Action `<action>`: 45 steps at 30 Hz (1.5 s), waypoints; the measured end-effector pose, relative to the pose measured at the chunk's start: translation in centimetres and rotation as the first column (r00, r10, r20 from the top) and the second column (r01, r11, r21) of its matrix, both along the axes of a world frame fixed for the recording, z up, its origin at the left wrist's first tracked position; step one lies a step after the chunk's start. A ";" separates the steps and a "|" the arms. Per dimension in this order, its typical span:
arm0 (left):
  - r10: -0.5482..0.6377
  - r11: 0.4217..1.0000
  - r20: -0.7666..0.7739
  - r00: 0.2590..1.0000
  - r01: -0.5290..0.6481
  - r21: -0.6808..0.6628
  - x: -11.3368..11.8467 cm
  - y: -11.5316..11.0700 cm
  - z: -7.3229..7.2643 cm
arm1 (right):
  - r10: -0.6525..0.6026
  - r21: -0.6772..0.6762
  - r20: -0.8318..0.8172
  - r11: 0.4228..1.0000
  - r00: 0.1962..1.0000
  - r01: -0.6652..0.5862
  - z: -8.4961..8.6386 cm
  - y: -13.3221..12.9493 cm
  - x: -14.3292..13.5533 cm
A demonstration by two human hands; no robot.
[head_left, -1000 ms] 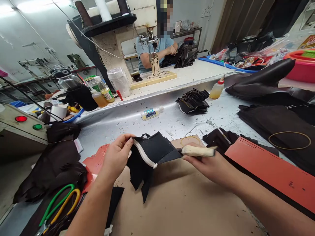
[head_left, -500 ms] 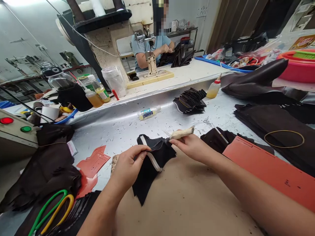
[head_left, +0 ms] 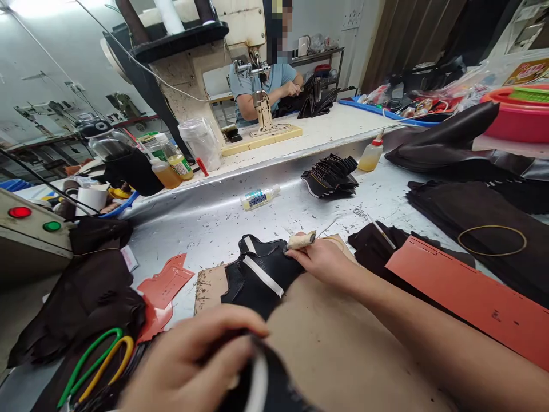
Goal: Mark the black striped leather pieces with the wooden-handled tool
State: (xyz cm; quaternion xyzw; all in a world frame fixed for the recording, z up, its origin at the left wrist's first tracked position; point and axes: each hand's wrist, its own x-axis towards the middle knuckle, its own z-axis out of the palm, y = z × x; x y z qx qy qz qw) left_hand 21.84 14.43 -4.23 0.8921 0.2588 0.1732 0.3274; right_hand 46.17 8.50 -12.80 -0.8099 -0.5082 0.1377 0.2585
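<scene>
Head view has the left hand (head_left: 201, 360) blurring low in the foreground, thumb and fingers pinching closed on a black piece with a white strip (head_left: 277, 377)! Right hand (head_left: 323, 260) is wrapping its fingers around a pale-handled tool (head_left: 301, 241), its grip closed, the tool's dark end meeting the right side of the spread black workpiece (head_left: 257, 280). That workpiece is lying on the brown board (head_left: 364, 355), while the clear bottle (head_left: 259, 197) is resting beyond it on the silvery tabletop (head_left: 206, 223).

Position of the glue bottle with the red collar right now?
Head view, right of centre at the back of the silver worktop: the red-collared glue bottle stands just right of the rubber-banded stack of black pieces.
</scene>
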 end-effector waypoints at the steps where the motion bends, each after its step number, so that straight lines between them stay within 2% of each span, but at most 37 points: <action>1: -0.081 0.988 -0.065 0.995 0.072 -0.137 0.8 -0.9 -2.0 | 0.012 0.036 -0.002 0.999 1.000 -0.012 0.2 -0.4 0.0; 2: -0.113 0.971 -0.070 0.991 0.095 -0.217 1.7 -1.9 -4.3 | 0.028 0.073 -0.004 0.997 1.000 -0.027 0.5 -1.0 0.0; 3: -0.062 0.975 -0.067 0.996 0.046 -0.218 2.5 -2.7 -6.5 | 0.045 0.107 -0.005 0.993 0.999 -0.044 1.0 -1.8 0.0; 5: 0.015 0.998 -0.047 0.999 -0.018 -0.067 3.6 -4.1 -10.2 | 0.106 0.181 -0.018 0.978 0.994 -0.101 2.0 -3.8 0.0; 6: 0.043 0.999 -0.046 0.998 -0.043 0.012 3.8 -4.5 -11.5 | 0.150 0.217 -0.037 0.966 0.988 -0.138 2.6 -4.9 -0.2; 8: 0.064 0.993 -0.067 0.996 -0.057 0.100 4.0 -4.8 -12.8 | 0.240 0.233 -0.138 0.951 0.961 -0.204 3.4 -7.1 -0.9; 10: 0.064 0.995 -0.107 0.992 -0.055 0.083 3.9 -4.8 -13.0 | 0.275 0.154 -0.284 0.959 0.919 -0.239 3.6 -8.6 -2.0; 13: 0.069 0.997 -0.148 0.987 -0.065 0.031 4.1 -4.6 -12.5 | 0.242 0.022 -0.418 0.966 0.876 -0.257 2.8 -9.3 -3.7; 19: 0.097 0.995 -0.180 0.979 -0.098 0.004 4.6 -4.8 -12.5 | 0.185 -0.120 -0.358 0.963 0.915 -0.241 0.9 -8.9 -4.7; 23: 0.079 0.997 -0.142 0.987 -0.074 0.038 4.3 -4.7 -12.8 | 0.125 -0.130 -0.368 0.974 0.921 -0.184 0.5 -9.2 -4.8; 26: 0.022 0.994 -0.081 0.996 -0.013 0.110 3.9 -4.7 -13.2 | 0.099 -0.130 -0.362 0.979 0.927 -0.155 0.3 -9.4 -5.0; 32: -0.104 0.937 0.022 0.994 0.091 0.337 3.1 -4.6 -13.6 | 0.141 -0.118 -0.347 0.974 0.927 -0.193 0.1 -9.3 -4.5; 35: -0.161 0.918 -0.005 0.987 0.151 0.367 3.0 -4.6 -13.6 | 0.170 -0.118 -0.349 0.968 0.922 -0.223 0.6 -9.0 -4.2; 41: -0.206 0.893 0.005 0.979 0.186 0.410 3.1 -4.5 -13.4 | 0.179 0.032 -0.363 0.983 0.914 -0.180 1.8 -8.1 -4.4; 45: -0.214 0.884 0.003 0.977 0.192 0.426 3.1 -4.4 -13.3 | 0.226 -0.108 -0.327 0.956 0.918 -0.273 1.6 -7.6 -4.2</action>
